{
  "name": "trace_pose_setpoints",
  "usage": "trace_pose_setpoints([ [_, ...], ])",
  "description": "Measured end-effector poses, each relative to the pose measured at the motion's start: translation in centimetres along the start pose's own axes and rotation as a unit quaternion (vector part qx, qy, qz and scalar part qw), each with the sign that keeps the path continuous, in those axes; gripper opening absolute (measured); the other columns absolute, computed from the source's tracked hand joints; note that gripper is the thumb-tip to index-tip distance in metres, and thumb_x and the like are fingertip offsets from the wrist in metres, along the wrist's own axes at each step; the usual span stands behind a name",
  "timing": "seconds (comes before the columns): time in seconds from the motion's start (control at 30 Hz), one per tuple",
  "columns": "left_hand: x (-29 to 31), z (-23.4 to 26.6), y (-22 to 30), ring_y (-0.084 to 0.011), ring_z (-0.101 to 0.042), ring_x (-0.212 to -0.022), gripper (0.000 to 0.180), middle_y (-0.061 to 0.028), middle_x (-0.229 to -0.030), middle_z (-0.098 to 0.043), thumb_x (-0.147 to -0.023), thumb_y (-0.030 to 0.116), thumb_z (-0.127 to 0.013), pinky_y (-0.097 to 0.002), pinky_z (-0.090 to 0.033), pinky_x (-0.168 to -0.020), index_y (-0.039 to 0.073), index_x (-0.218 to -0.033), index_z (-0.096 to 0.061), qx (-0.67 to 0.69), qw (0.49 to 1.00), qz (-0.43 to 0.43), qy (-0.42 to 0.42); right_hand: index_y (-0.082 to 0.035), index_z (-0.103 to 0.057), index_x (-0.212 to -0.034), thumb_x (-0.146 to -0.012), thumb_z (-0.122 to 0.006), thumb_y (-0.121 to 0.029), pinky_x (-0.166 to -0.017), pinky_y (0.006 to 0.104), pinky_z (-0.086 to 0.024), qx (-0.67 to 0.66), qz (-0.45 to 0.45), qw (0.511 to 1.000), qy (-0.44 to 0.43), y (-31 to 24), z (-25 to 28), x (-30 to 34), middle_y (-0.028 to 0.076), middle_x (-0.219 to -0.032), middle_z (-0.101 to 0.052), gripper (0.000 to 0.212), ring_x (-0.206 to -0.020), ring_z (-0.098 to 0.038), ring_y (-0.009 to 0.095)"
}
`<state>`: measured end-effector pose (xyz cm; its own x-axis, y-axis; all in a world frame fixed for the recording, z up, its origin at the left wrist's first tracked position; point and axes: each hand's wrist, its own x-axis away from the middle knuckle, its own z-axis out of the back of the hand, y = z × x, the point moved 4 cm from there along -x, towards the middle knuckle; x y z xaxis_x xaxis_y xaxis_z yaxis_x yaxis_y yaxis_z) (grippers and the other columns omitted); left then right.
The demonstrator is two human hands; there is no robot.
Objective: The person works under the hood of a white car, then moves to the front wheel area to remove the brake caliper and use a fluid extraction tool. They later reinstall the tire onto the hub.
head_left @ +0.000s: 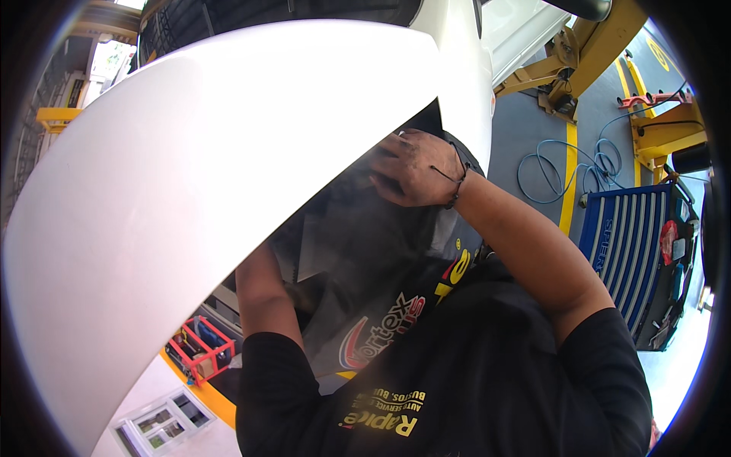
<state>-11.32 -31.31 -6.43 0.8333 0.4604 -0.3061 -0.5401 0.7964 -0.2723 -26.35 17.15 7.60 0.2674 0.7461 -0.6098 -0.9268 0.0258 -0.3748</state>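
A raised white car hood (190,145) fills the left and middle of the view. My right hand (419,169) is at its edge, above the dark space beneath, with the fingers curled. Some fingertips are out of sight, and I cannot make out what they grip. A dark cord circles that wrist. My left forearm goes in under the hood, which hides the left hand. Below my right hand, a black fender cover (365,305) with coloured print hangs against the car. The car's white fender (466,99) lies just beyond that hand.
At the right stand a blue tool cabinet (620,236) with tools on top and a yellow lift arm (601,53). A coiled blue hose (544,171) lies on the grey floor (525,122) with yellow lines. A red tool tray (202,350) stands at the lower left.
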Motion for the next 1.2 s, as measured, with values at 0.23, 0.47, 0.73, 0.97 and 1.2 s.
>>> trace_pose_setpoints([
  [0.23,0.3,0.5,-1.0,-0.0466,-0.043,-0.136,0.060,-0.0274,-0.144,-0.044,-0.090,0.024,-0.063,-0.0524,-0.040,-0.112,0.015,-0.147,-0.046,-0.041,0.999,-0.004,0.006,-0.008,-0.070,-0.089,-0.083,-0.070,-0.022,-0.077,0.0411,-0.057,-0.007,0.010,1.000,-0.004,-0.4,-0.1,-0.3,0.010,-0.108,-0.060,0.015,-0.080,-0.068,0.028],
  [0.47,0.1,1.2,0.4,-0.0472,-0.042,-0.136,0.057,-0.0248,-0.143,-0.044,-0.088,0.033,-0.068,-0.0564,-0.041,-0.109,0.015,-0.140,-0.052,-0.044,0.999,0.003,0.007,-0.008,-0.069,-0.090,-0.083,-0.070,-0.022,-0.075,0.0414,-0.057,0.006,0.012,1.000,0.008,-0.1,0.0,-0.2,0.011,-0.109,-0.060,0.016,-0.078,-0.068,0.028],
  [0.73,-0.1,1.6,0.8,-0.0456,-0.046,-0.131,0.050,-0.0217,-0.136,-0.047,-0.088,0.026,-0.066,-0.0567,-0.043,-0.106,0.015,-0.135,-0.055,-0.036,0.999,-0.010,0.000,-0.008,-0.069,-0.090,-0.083,-0.070,-0.022,-0.075,0.0414,-0.057,0.010,0.007,1.000,0.003,-0.1,-0.1,-0.1,0.011,-0.108,-0.059,0.016,-0.078,-0.068,0.028],
  [0.97,0.1,3.2,2.2,-0.0436,-0.046,-0.131,0.048,-0.0201,-0.134,-0.048,-0.088,0.024,-0.065,-0.0561,-0.044,-0.105,0.016,-0.135,-0.056,-0.044,0.999,-0.007,0.012,-0.008,-0.069,-0.090,-0.082,-0.070,-0.022,-0.075,0.0412,-0.057,0.009,0.002,1.000,0.001,0.0,0.0,0.0,0.011,-0.108,-0.059,0.015,-0.079,-0.068,0.028],
  [1.2,-0.5,2.1,1.8,-0.0449,-0.043,-0.134,0.050,-0.0201,-0.138,-0.046,-0.089,0.025,-0.065,-0.0574,-0.042,-0.106,0.017,-0.138,-0.054,-0.037,0.999,-0.004,-0.033,-0.008,-0.069,-0.090,-0.083,-0.069,-0.021,-0.075,0.0411,-0.057,0.012,-0.003,1.000,0.014,0.1,0.0,0.1,0.011,-0.109,-0.059,0.015,-0.078,-0.067,0.028],
])
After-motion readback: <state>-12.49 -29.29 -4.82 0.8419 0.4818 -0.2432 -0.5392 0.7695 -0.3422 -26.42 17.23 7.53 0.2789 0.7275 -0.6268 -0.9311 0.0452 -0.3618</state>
